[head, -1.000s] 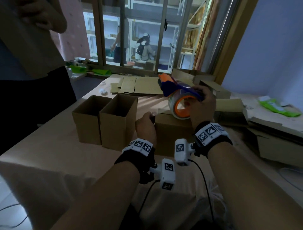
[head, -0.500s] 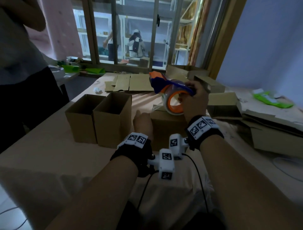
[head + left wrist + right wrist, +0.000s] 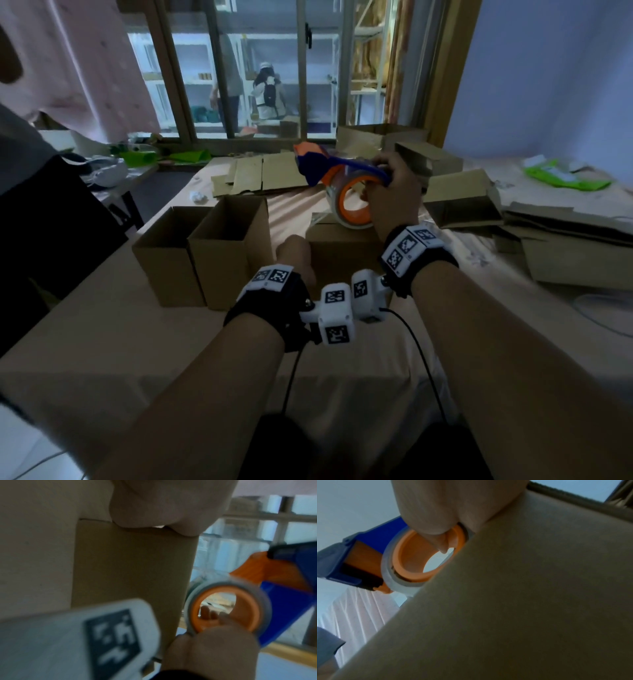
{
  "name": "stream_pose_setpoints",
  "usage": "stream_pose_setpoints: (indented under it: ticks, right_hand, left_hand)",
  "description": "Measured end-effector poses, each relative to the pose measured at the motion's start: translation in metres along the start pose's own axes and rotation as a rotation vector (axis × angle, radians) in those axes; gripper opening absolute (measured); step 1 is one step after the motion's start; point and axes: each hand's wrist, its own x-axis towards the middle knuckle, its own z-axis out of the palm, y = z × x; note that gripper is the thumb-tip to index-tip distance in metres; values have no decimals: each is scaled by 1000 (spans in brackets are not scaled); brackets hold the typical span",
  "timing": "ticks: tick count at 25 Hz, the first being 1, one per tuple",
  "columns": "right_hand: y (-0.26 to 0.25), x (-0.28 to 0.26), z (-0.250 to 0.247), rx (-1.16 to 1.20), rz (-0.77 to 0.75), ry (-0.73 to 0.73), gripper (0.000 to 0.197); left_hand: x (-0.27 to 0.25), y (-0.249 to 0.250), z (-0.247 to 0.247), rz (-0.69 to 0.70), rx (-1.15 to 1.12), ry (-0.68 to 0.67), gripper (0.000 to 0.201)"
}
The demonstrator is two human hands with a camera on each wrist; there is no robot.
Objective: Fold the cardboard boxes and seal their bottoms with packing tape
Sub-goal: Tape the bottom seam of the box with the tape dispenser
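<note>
A brown cardboard box (image 3: 342, 253) stands on the table in front of me with its closed flaps facing up. My right hand (image 3: 380, 185) grips a blue and orange tape dispenser (image 3: 329, 168), one finger hooked inside the orange core. The clear tape roll (image 3: 349, 209) rests on the box's far top edge. My left hand (image 3: 294, 251) presses against the box's left side near the top; its fingers are hidden. The left wrist view shows the box (image 3: 128, 568) and the dispenser (image 3: 291, 588). The right wrist view shows the box wall (image 3: 522, 601) and the roll (image 3: 393, 574).
Two open-topped boxes (image 3: 168, 253) (image 3: 229, 246) stand side by side just left of my left hand. Flat cardboard sheets (image 3: 267, 174) lie at the back, and more boxes (image 3: 459, 202) pile at the right. A person (image 3: 34, 212) stands at the left table edge.
My head view has drifted right. The left hand sits slightly lower on the box's side. The right hand keeps the dispenser on the box top.
</note>
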Motion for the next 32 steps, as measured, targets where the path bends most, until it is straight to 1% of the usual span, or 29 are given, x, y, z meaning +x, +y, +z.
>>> stream_pose_setpoints:
  ticks: [1, 2, 3, 4, 5, 6, 7, 8, 9, 10, 11, 12, 14, 15, 16, 18, 19, 21, 23, 26, 28, 29, 30, 32]
  right_hand:
    - [1, -1, 0, -4, -5, 4, 21]
    - [1, -2, 0, -8, -11, 5, 20]
    - [1, -3, 0, -13, -20, 6, 18]
    - [1, -3, 1, -17, -31, 8, 15]
    - [0, -4, 1, -18, -39, 11, 13]
    - [-2, -4, 2, -18, -47, 7, 11]
    - [-3, -4, 2, -22, -56, -1, 10]
    - [-4, -4, 2, -28, -61, -3, 9]
    - [-4, -4, 2, -35, -63, -2, 9]
    - [-4, -4, 1, -37, -62, -3, 9]
    - [-4, -5, 1, -37, -54, -6, 9]
    - [-4, -5, 0, -35, -45, -8, 11]
    - [-3, -5, -2, -30, -34, -13, 14]
    - [-2, -5, -2, -26, -35, -12, 15]
    - [-2, -4, -2, -16, -39, -10, 14]
    - [1, -3, -2, 5, -46, -11, 12]
    - [2, -3, -2, 9, -47, -9, 12]
    - [4, -3, -1, 8, -35, -6, 13]
    - [4, -2, -1, 14, -24, -5, 14]
    - [4, -1, -1, 12, -5, 0, 15]
    - [3, 0, -1, 11, 6, -8, 15]
    - [2, 0, -1, 19, 7, -14, 15]
    - [2, 0, -1, 27, 6, -17, 14]
    - [2, 0, -2, 33, 14, -15, 16]
  left_hand:
    - [0, -3, 1, 64, 56, 29, 41]
    - [6, -7, 0, 92, 121, 20, 45]
    - [2, -11, -2, 143, 242, -1, 47]
    - [3, -9, -2, 201, 399, 25, 45]
    - [0, -5, -7, 239, 643, 91, 40]
    - [-8, -1, -14, 248, 665, 194, 34]
    - [-7, -1, -20, 335, 685, 302, 30]
    - [-13, 4, -25, 448, 643, 387, 28]
    - [-17, 10, -29, 529, 664, 420, 28]
    - [-23, 14, -30, 615, 535, 448, 29]
    - [-21, 17, -26, 663, 415, 425, 31]
    - [-19, 16, -18, 645, 262, 372, 33]
    - [-26, 13, -2, 597, -43, 159, 35]
    - [-28, 12, 3, 602, -149, 119, 35]
    - [-30, 12, 5, 567, -279, 75, 36]
    - [-29, 13, 3, 393, -562, -80, 44]
    - [-30, 14, 1, 350, -623, -132, 46]
    - [-33, 14, 0, 367, -601, -147, 39]
    - [-32, 10, 0, 372, -585, -167, 38]
    - [-28, 3, 1, 422, -570, -150, 31]
    - [-20, -3, 3, 446, -539, -163, 37]
    - [-18, -4, 4, 466, -512, -155, 36]
    - [-15, -5, 6, 480, -493, -141, 40]
    - [-4, -9, 10, 572, -400, -126, 56]
